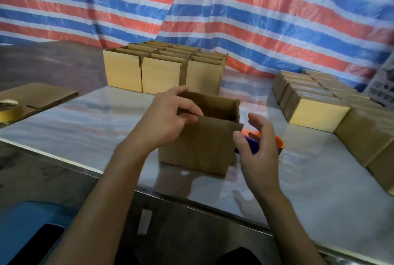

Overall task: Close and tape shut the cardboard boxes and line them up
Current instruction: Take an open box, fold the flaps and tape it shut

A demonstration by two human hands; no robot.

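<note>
An open brown cardboard box (198,147) stands in the middle of the metal table (85,128), its top flaps up. My left hand (170,115) pinches the left flaps at the box's top, fingers curled over the edge. My right hand (255,145) hovers just right of the box, fingers spread and relaxed, holding nothing. Behind that hand lies an orange and blue tape dispenser (277,143), partly hidden.
A block of open boxes (162,71) stands at the back. Closed boxes (315,103) run in rows along the right side. A tape roll (8,109) and flat cardboard (38,96) lie at the far left. A striped tarp hangs behind.
</note>
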